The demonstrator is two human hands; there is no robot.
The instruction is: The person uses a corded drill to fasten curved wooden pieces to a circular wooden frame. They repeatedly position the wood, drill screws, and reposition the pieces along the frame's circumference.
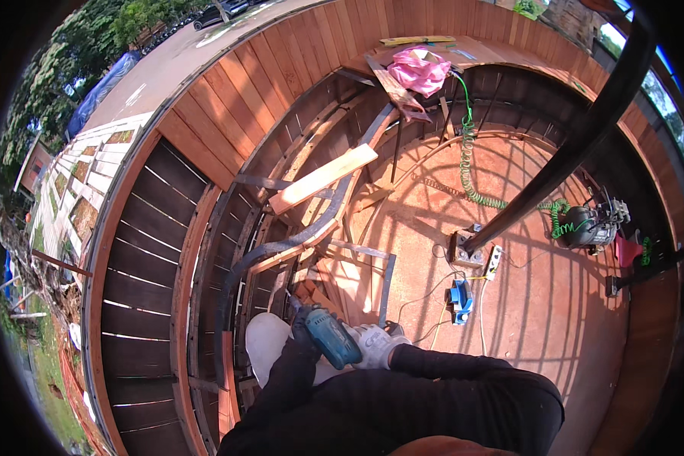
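Observation:
A teal power drill (331,339) is in front of my body, its narrow front end pointing up and left. My left hand (302,328), in a dark glove, is closed about the front part of the drill. My right hand (375,345), in a whitish-grey glove, is closed at the drill's right side, toward its rear; its fingertips and the grip are mostly hidden. Short reddish boards (321,299) lie just beyond the drill. A pale rounded shape (267,343), apparently my trouser knee, shows beside my left forearm.
A curved dark metal frame (281,247) stands ahead, a loose plank (323,180) across it. A slanting black post (562,163) rises at right, near a power strip (494,262) and blue tool (460,302). A green coiled hose (467,171) runs to a compressor (589,226).

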